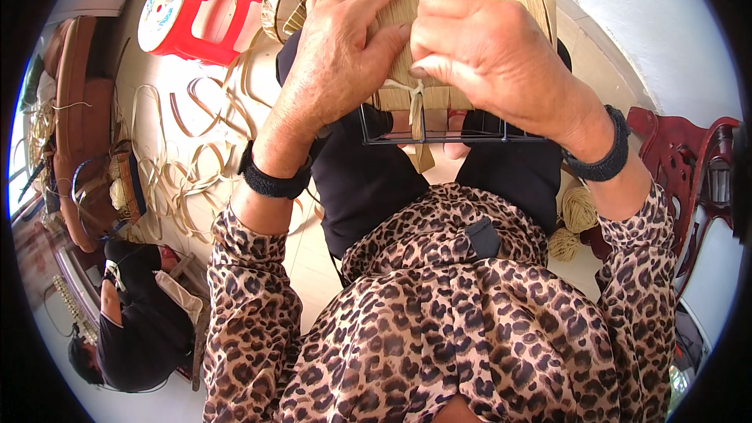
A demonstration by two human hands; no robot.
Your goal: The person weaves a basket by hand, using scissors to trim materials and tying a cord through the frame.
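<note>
Leopard-print shirt (439, 305), nearest, on the near side of the wire frame; small dark patch (482, 238) at its front. Wire frame (462, 139), black, open-barred, above the person's knees; near bar crosswise, two rods pointing away; overall long axis hidden by the hands. Straw-coloured panel (397, 14), on the frame; a row of weave at its near end. White cord (416, 96), knotted at the frame's near part. Left hand (337, 47), spread over the panel, fingers pointing away. Right hand (489, 51), curled, thumb and forefinger pinching just beyond the knot; what they pinch is hidden. Yarn balls (578, 210), cream, right of the frame. Loose strips (184, 176), on the floor left of it. Stool (243, 19), red, farther left of it, lying sideways; printed seat (163, 9), multicoloured. Seated person (149, 341), dark-clothed, well left of the frame.
</note>
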